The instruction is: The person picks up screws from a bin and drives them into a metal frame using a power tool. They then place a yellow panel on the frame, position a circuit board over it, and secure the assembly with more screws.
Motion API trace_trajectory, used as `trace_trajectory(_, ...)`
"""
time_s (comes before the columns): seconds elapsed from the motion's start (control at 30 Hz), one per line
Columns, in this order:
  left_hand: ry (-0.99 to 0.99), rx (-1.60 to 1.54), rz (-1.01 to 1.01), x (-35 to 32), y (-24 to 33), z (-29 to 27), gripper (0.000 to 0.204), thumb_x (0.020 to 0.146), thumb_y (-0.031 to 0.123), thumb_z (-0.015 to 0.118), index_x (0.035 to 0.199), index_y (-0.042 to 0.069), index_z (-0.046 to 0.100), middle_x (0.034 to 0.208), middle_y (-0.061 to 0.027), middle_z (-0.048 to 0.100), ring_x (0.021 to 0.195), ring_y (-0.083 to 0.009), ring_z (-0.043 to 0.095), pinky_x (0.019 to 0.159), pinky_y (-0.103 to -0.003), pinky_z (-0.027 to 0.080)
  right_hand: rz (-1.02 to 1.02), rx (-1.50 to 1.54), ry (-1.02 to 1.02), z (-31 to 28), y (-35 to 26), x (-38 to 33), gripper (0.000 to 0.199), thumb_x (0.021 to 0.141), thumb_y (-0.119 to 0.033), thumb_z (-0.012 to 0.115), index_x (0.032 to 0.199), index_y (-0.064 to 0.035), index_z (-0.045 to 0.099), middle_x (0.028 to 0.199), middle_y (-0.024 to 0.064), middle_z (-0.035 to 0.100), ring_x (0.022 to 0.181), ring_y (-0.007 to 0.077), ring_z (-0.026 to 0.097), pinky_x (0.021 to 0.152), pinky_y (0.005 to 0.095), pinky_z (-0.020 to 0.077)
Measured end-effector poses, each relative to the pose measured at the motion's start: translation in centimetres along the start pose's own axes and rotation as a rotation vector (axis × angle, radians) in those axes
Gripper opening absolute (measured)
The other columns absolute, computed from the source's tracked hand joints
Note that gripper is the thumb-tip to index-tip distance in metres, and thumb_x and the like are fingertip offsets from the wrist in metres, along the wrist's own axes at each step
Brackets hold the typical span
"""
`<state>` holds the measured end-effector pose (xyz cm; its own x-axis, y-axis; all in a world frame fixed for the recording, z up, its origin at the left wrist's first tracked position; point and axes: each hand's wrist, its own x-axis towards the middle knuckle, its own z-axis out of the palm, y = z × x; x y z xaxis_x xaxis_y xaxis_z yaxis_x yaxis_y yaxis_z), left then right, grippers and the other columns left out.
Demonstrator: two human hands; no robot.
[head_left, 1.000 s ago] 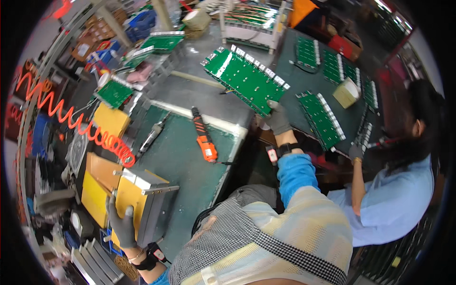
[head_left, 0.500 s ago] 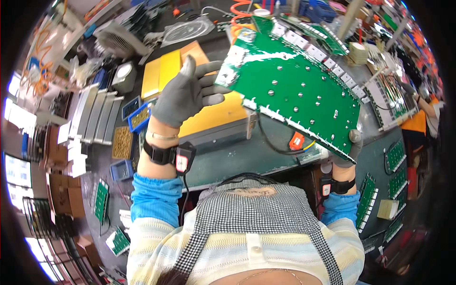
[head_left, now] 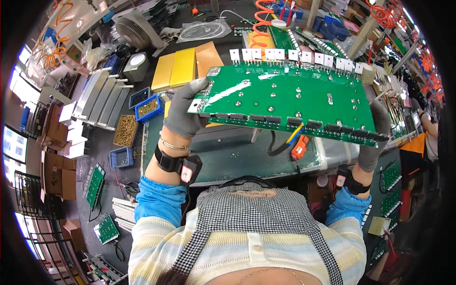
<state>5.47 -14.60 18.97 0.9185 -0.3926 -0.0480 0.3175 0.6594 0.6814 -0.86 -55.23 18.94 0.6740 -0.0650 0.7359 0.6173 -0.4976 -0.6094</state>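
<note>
Both hands, in grey gloves, hold a large green circuit board [head_left: 280, 97] above the bench, its solder side facing up. My left hand [head_left: 186, 109] grips the left end, thumb on the top corner and fingers underneath. At the other end my right hand [head_left: 377, 128] closes round the edge, most of its fingers hidden. White-tabbed components [head_left: 307, 57] stick out along the board's far edge, and dark components [head_left: 259, 118] line the near edge. A black cable with yellow and blue wire ends [head_left: 295, 135] hangs below the near edge.
Yellow sheets [head_left: 183, 67] lie behind the left hand. Blue bins of small parts [head_left: 148, 108] and a tray of brass pieces [head_left: 126, 130] stand to the left. An orange tool [head_left: 300, 147] lies on the bench under the board. A fan [head_left: 135, 33] stands far left; more boards [head_left: 391, 175] sit at right.
The board has swung from a steep tilt to nearly level and shifted slightly right. My left hand, open beside its corner before, now grips that end.
</note>
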Motion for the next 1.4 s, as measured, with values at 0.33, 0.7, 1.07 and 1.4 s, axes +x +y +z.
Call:
trace_trajectory(0.33, -0.465, -0.563, -0.366, 5.2, -5.2, -1.2, 0.047, 0.092, 0.035, 0.045, 0.120, -0.003, 0.048, 0.111, -0.0184, 0.058, 0.088, -0.0249, 0.064, 0.066, -0.032, 0.057, -0.316, -0.181, -0.030, -3.2, -6.4, 3.6, 0.031, 0.082, -0.024, 0.061, 0.104, -0.0024, 0.059, 0.098, 0.0102, 0.060, 0.094, 0.0255, 0.056, 0.089, 0.0429, 0.0411)
trace_trajectory(0.7, -0.057, 1.163, 0.027, 3.0, -9.5, 5.2, 0.059, 0.077, 0.029, 0.069, 0.120, -0.005, 0.047, 0.108, -0.0121, 0.058, 0.100, -0.0153, 0.054, 0.086, -0.028, 0.044, 0.268, -0.236, -0.175, -4.8, -8.2, 7.7, 0.024, 0.088, -0.012, 0.056, 0.107, 0.0035, 0.059, 0.093, 0.0014, 0.062, 0.086, 0.0055, 0.053, 0.077, 0.0199, 0.0414)
trace_trajectory(1.07, -0.033, 0.881, -0.063, 6.8, -18.2, 5.8, 0.038, 0.080, 0.026, 0.065, 0.105, -0.002, 0.054, 0.081, -0.0077, 0.060, 0.065, -0.0113, 0.058, 0.055, -0.023, 0.047, 0.265, -0.215, -0.063, -5.4, -10.5, 6.1, 0.026, 0.088, -0.015, 0.057, 0.107, 0.0025, 0.060, 0.091, 0.0008, 0.061, 0.083, 0.0055, 0.053, 0.075, 0.0199, 0.0415)
trace_trajectory(1.4, 0.073, 0.526, -0.020, 7.3, -14.5, 4.9, 0.022, 0.090, 0.013, 0.052, 0.107, 0.000, 0.056, 0.097, -0.0040, 0.060, 0.085, -0.0088, 0.057, 0.072, -0.022, 0.048, 0.486, 0.004, 0.047, -13.3, -3.3, 4.8, 0.034, 0.086, -0.019, 0.061, 0.111, 0.0046, 0.058, 0.098, 0.0042, 0.062, 0.088, 0.0089, 0.056, 0.078, 0.0221, 0.0433)
